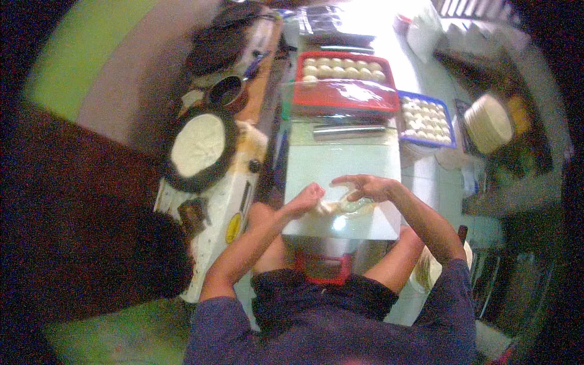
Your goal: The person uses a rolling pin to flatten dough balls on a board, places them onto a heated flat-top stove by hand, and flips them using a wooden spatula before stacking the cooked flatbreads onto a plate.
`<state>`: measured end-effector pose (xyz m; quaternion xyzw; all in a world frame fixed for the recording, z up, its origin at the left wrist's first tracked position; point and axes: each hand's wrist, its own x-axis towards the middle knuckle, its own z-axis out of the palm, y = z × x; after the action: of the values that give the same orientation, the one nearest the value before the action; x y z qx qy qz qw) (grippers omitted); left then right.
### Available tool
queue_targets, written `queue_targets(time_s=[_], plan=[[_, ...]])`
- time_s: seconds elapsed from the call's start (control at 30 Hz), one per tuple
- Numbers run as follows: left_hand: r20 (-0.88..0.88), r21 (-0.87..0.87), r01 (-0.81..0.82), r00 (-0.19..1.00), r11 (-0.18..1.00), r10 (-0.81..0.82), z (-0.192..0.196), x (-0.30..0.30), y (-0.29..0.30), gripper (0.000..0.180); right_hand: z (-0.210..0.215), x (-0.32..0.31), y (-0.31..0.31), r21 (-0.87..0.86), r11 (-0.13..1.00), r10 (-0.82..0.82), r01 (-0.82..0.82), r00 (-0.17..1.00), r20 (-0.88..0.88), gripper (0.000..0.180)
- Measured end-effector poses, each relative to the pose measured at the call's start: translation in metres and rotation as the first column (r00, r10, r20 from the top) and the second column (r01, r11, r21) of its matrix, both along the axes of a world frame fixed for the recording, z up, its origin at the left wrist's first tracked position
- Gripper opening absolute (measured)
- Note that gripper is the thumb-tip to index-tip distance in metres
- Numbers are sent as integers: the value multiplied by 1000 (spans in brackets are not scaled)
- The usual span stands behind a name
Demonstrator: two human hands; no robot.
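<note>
Left hand (309,198) curled into a fist at a pale piece (329,208) near the table's (340,161) front edge — blur hides whether it is gripped — while the right hand (372,187), fingers spread, hangs over its right end. My judgement: soft stuff, best worked with light, even pressure, clear of that edge. Outward: metal rod (350,132) across mid-table, red tray (311,98) toward the far edge, blue tray (451,123) beyond the right edge.
</note>
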<state>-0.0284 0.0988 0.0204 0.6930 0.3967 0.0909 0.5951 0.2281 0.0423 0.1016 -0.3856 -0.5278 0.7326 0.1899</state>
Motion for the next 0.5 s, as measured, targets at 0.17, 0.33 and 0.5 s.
queue_targets(time_s=[0.17,0.33,0.5], plan=[[73,-519,-164,969,839,235,16,-111,-44,34,93,-105,11,-48,966,254,-255,967,-19,64],[1,-590,-258,947,765,320,168,-244,-76,30,120,-244,56,290,790,485,-541,839,246,63],[-65,112,-613,781,782,621,249,-438,-86,29,178,-435,102,666,499,483,-554,816,316,55]])
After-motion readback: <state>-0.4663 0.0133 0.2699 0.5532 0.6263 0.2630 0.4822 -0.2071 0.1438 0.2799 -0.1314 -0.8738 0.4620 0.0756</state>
